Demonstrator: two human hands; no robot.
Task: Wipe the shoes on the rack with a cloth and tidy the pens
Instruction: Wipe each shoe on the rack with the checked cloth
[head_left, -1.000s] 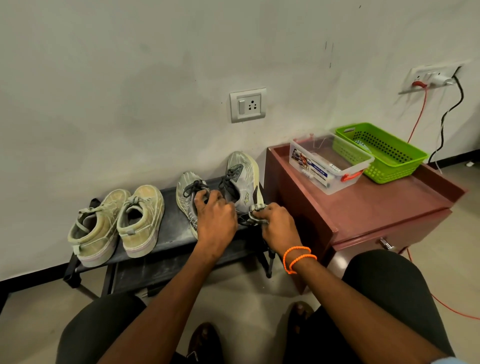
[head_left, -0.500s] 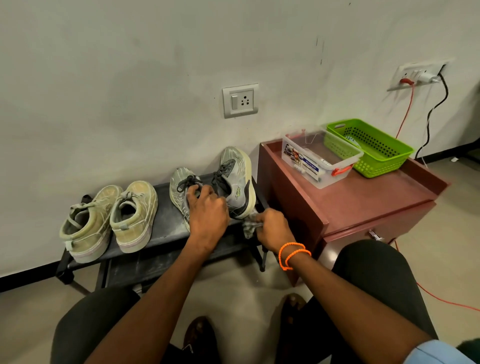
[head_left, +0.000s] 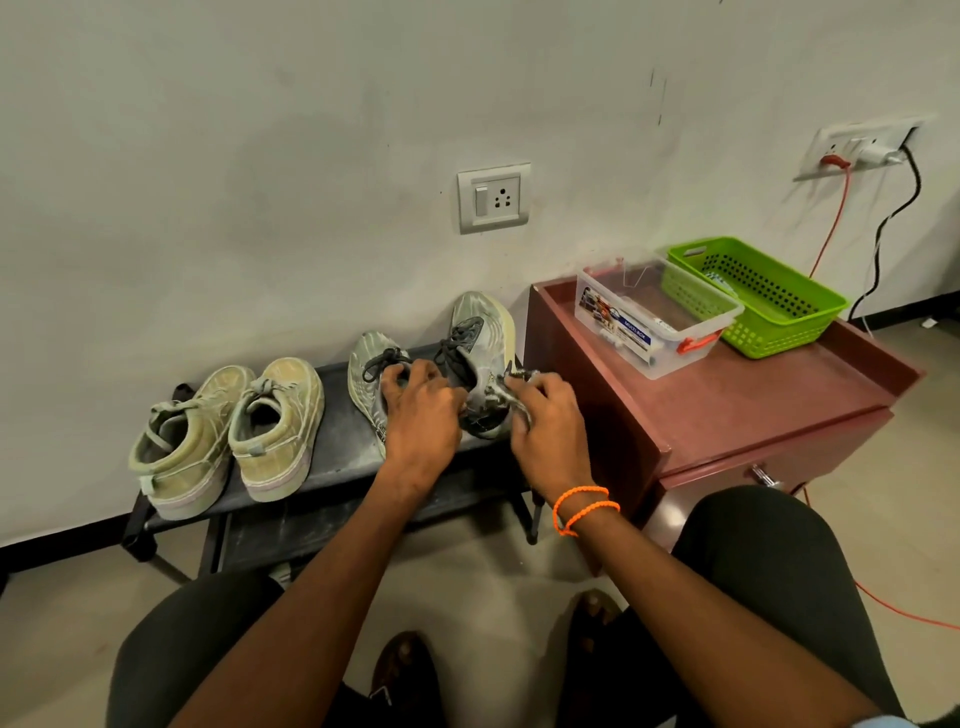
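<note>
knees and two forearms fill the foreground, an orange band (head_left: 584, 509) on the right wrist. the left hand (head_left: 421, 415) has its fingers curled over the collar of a grey shoe (head_left: 480, 358), which tilts up on its heel at the right end of the rack (head_left: 332, 467). the right hand (head_left: 545, 431) grips a cloth (head_left: 511, 389) bunched against that shoe's side. its pair (head_left: 366, 379) lies flat just left; two green shoes (head_left: 228, 431) sit further left. beside the rack a cabinet (head_left: 727, 410) holds a clear box (head_left: 654, 322) touching a green basket (head_left: 763, 296). pens cannot be made out
</note>
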